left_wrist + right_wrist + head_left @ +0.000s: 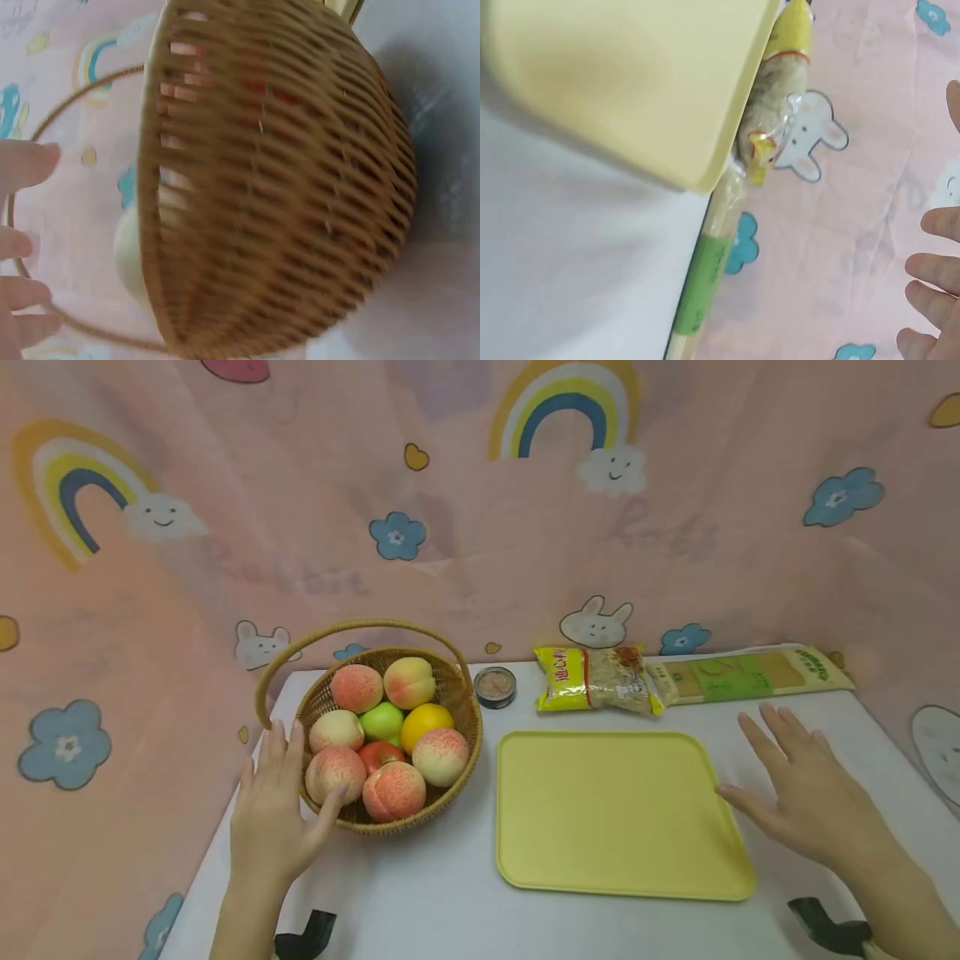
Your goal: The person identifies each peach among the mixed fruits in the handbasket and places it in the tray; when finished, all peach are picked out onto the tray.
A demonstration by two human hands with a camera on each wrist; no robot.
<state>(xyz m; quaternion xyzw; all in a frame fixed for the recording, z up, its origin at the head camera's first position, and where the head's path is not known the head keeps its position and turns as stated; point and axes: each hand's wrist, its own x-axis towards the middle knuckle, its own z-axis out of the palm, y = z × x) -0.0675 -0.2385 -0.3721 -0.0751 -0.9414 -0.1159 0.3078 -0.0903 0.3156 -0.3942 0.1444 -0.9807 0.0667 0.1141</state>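
Left hand: the left hand (275,818) hovers at the basket's near-left rim, fingers straight, thumb spread toward the peaches; the grip is apart, holding nothing. Whether the thumb touches a peach, I cannot tell.
Wicker basket: the wicker basket (392,827) stands toward the table's far-left corner, just right of and beyond the left palm; the left hand is much the nearer.
Handle: the arched handle (367,624) runs roughly left to right, leaning toward the far edge; its left end passes close to the left fingertips and would likely be the first obstacle there.
Fruit: peaches (393,792) ring a green apple (381,723), a red apple (380,754) and an orange (427,725).
Right hand: the right hand (813,789) hovers beside the tray's right edge, fingers spread, holding nothing.
Yellow tray: the yellow tray (615,814) lies flat, long axis left to right, between basket and right hand.
Far edge of the white table (420,902): round tin (495,687), yellow food bag (596,680), long green-labelled packet (750,675).
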